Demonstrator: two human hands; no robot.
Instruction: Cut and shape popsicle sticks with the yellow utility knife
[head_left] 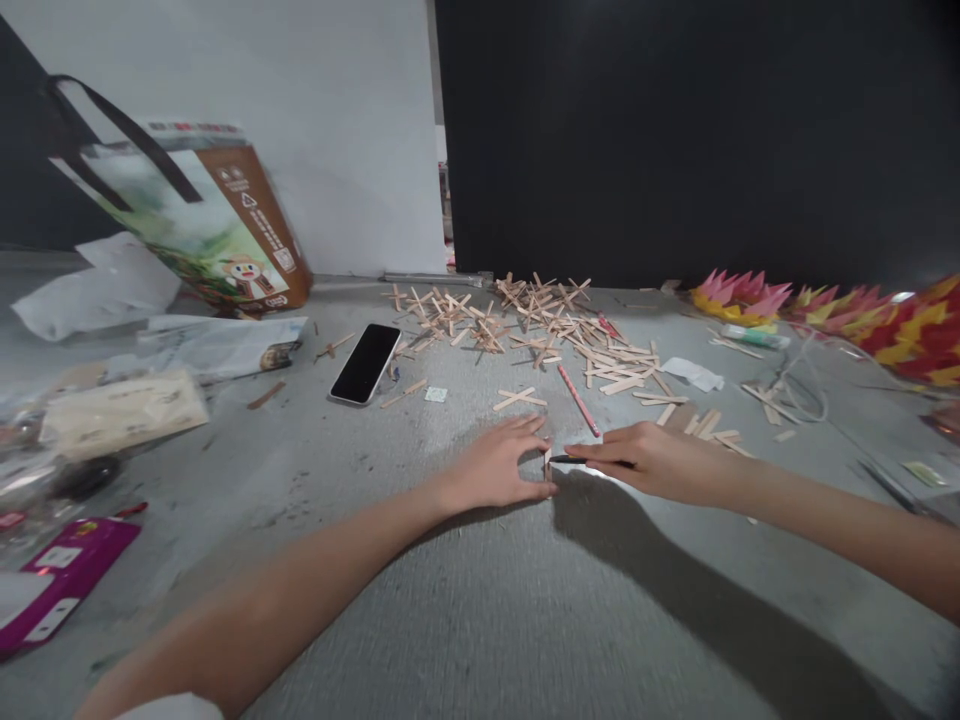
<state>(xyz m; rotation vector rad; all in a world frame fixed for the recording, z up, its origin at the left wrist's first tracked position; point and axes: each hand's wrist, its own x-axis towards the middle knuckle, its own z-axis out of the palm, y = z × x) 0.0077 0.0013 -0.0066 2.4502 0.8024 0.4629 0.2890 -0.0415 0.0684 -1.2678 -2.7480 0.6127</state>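
The left hand (pixel 501 462) rests on the grey floor (pixel 480 620), fingers curled, pinching a small wooden stick piece (pixel 547 461) upright between thumb and forefinger. The right hand (pixel 654 462), just right of that stick, grips a thin dark tool (pixel 571 459), its tip touching the stick. Behind the stick lies a red pencil (pixel 577 400); farther back, a heap of crossed craft sticks (pixel 525 325); back and left, a smartphone (pixel 366 363).
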